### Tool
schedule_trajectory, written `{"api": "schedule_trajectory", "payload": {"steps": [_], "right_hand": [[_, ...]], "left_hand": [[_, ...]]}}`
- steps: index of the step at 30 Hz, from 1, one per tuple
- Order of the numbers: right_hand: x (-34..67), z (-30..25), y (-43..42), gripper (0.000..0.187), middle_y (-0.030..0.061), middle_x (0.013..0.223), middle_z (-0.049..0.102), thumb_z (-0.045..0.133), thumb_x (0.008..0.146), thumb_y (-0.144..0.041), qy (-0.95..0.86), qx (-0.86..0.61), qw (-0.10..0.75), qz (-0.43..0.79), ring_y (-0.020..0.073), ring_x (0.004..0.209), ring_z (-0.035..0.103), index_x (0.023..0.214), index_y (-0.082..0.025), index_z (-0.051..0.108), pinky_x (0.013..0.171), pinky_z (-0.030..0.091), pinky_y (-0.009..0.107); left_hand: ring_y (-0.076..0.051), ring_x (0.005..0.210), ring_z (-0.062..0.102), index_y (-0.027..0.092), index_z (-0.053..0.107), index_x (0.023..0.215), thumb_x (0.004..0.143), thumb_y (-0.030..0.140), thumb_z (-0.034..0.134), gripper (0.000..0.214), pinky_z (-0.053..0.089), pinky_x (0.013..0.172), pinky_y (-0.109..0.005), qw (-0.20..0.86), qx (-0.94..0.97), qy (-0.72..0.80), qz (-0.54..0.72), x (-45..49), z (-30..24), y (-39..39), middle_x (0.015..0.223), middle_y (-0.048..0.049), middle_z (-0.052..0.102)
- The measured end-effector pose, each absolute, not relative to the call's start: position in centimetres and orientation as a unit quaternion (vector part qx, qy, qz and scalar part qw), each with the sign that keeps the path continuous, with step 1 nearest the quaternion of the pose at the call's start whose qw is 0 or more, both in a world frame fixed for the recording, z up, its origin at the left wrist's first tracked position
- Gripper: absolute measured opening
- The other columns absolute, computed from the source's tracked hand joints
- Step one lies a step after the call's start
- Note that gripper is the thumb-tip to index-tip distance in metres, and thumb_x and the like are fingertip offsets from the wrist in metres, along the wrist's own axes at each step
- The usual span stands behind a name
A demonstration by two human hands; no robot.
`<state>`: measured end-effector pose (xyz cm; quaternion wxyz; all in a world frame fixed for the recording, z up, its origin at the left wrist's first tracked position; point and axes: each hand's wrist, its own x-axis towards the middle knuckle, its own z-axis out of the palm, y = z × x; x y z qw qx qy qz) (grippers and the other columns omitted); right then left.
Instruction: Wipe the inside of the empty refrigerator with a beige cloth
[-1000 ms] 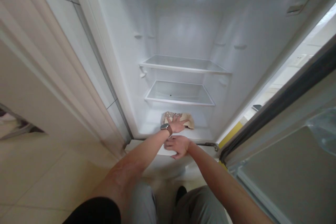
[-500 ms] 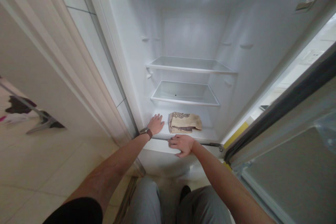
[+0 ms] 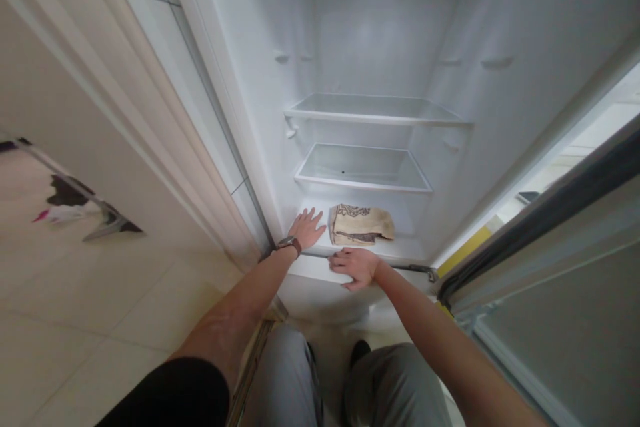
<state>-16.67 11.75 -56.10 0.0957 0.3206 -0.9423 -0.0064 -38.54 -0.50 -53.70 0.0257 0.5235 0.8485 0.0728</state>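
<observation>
My left hand (image 3: pixel 307 227) lies flat with spread fingers on the white bottom of the fridge compartment (image 3: pixel 313 203), at its left side. Just to its right a folded beige cloth (image 3: pixel 370 221) with a dark pattern rests on that same surface, apart from the hand. My right hand (image 3: pixel 356 265) lies over the top edge of the white lower drawer front (image 3: pixel 307 268), in front of the cloth. Its fingers are stretched out to the left and hold nothing I can see. A watch (image 3: pixel 290 244) is on my left wrist.
Two glass shelves, an upper shelf (image 3: pixel 375 107) and a lower shelf (image 3: pixel 367 167), sit above the cloth. The open fridge door (image 3: pixel 565 293) stands on the right. A pale door frame (image 3: pixel 165 127) runs along the left. My knees are close below the drawer.
The camera view has tilted down and shifted slightly left, so the fridge light sits higher in the picture. Both hands keep their places, and the cloth has not moved.
</observation>
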Motion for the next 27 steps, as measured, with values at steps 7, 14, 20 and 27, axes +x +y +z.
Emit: {"api": "schedule_trajectory", "payload": {"steps": [7, 14, 20, 27], "right_hand": [[-16.3, -56.3, 9.5, 0.041, 0.0139, 0.120, 0.067, 0.059, 0.091, -0.050, -0.966, 0.234, 0.107, 0.035, 0.0245, 0.104, 0.061, 0.113, -0.017, 0.067, 0.092, 0.045, 0.039], [-19.9, -53.0, 7.8, 0.031, 0.0197, 0.122, 0.064, 0.053, 0.098, -0.040, -0.979, -0.036, 0.200, 0.026, 0.0342, 0.122, 0.052, 0.113, -0.017, 0.068, 0.107, 0.036, 0.059], [-21.5, -49.0, 12.7, 0.096, 0.0139, 0.169, 0.025, 0.061, 0.077, -0.084, -0.915, -0.387, -0.011, 0.117, 0.0581, 0.152, 0.011, 0.159, -0.040, 0.041, 0.101, 0.019, 0.089], [-20.4, -49.3, 13.1, 0.084, 0.0092, 0.170, 0.027, 0.069, 0.079, -0.071, -0.918, -0.362, -0.012, 0.163, 0.0513, 0.156, 0.011, 0.155, -0.043, 0.046, 0.110, 0.025, 0.080]], "left_hand": [[-0.033, 0.160, 0.021, 0.031, 0.036, 0.164, 0.101, 0.059, 0.038, 0.069, 0.020, 0.129, -0.048, 0.018, 0.503, 0.860, 0.085, -38.2, -53.9, -0.1, 0.173, -0.0041, 0.026], [-0.035, 0.158, 0.023, 0.028, 0.039, 0.163, 0.102, 0.057, 0.036, 0.068, 0.024, 0.127, -0.049, 0.007, 0.519, 0.851, 0.085, -38.3, -53.8, -0.4, 0.171, -0.0067, 0.030], [-0.035, 0.158, 0.023, 0.029, 0.039, 0.162, 0.100, 0.060, 0.038, 0.069, 0.024, 0.127, -0.050, 0.010, 0.513, 0.854, 0.089, -38.4, -54.1, -0.3, 0.171, -0.0051, 0.030], [-0.035, 0.158, 0.024, 0.029, 0.040, 0.162, 0.100, 0.061, 0.037, 0.070, 0.025, 0.127, -0.050, 0.004, 0.515, 0.852, 0.099, -38.2, -54.1, -0.4, 0.171, -0.0048, 0.031]]}}
